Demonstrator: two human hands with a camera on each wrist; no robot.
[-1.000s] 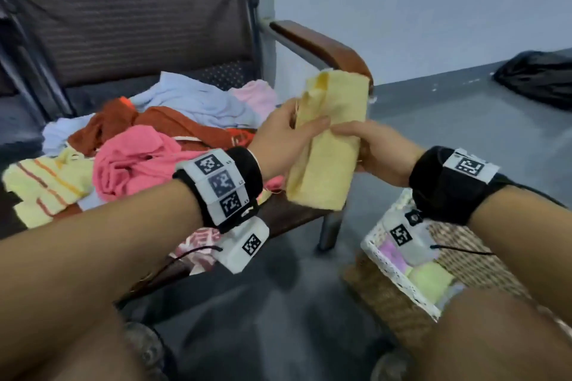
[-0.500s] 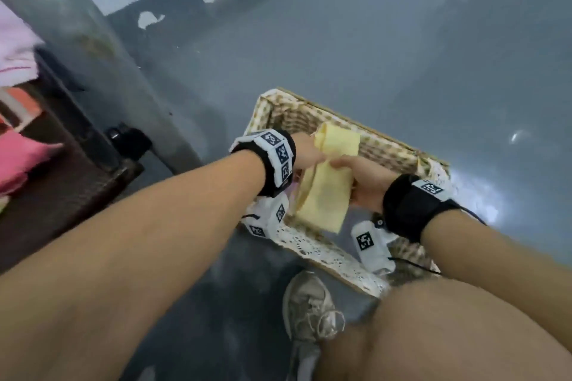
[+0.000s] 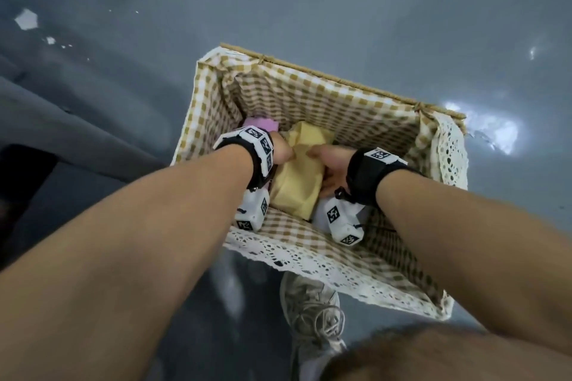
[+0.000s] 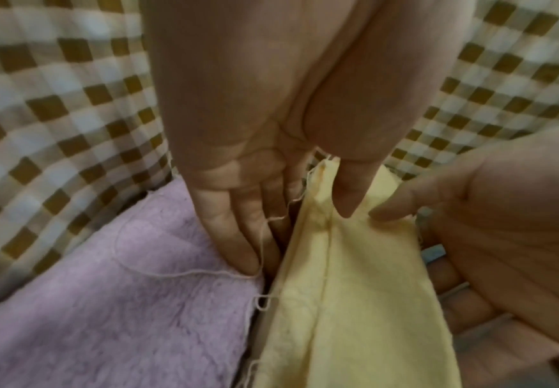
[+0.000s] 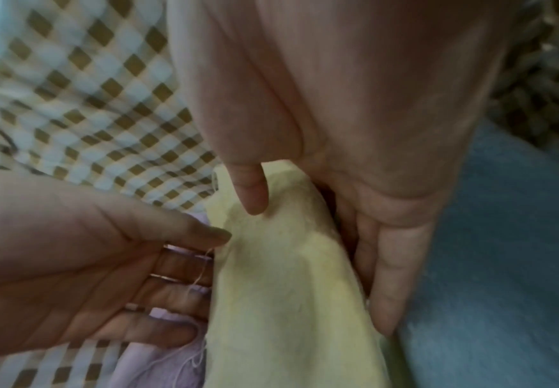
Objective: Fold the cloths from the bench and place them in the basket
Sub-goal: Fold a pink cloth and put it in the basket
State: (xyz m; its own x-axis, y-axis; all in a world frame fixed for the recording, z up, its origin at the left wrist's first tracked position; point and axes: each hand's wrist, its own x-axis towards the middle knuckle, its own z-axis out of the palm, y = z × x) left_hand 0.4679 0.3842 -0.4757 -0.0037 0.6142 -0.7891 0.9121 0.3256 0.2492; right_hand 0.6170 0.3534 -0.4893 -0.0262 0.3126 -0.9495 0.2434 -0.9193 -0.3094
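Holding the folded yellow cloth [image 3: 297, 185] inside the basket [image 3: 337, 263], left hand [image 4: 271, 147] and right hand [image 5: 354, 147] each pinch it, thumb against straight fingers; lilac cloth [image 4: 111, 309] lies beside the left fingertips [image 4: 241, 260].

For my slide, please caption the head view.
Both hands lower a folded yellow cloth into the basket.

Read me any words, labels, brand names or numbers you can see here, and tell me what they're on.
No readable words, brands or numbers in any view.
White wrist camera blocks and black wristbands: only black-and-white square marker codes, not text.
Grey lace-up shoe: no legible logo.
Gingham-lined wicker basket, folded yellow cloth: unmarked.
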